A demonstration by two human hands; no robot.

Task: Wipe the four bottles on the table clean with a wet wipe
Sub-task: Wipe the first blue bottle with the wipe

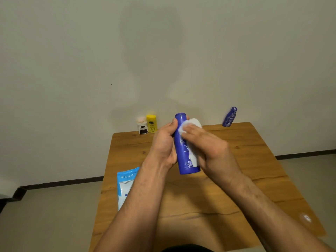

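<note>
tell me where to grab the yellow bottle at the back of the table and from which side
Wrap the yellow bottle round its middle, below the cap, coming in from its right or the front. It stands upright, and the white bottle sits close against its left, so fingers would likely have no room there.

L hand (163, 146) grips blue bottle (183, 160) above tabletop (254, 160); R hand (212, 151) presses wipe (190, 124) on it. White bottle (142, 126), yellow bottle (151, 123), small blue bottle (229, 117) at far edge. Wipe pack (125, 186) near L.
</note>
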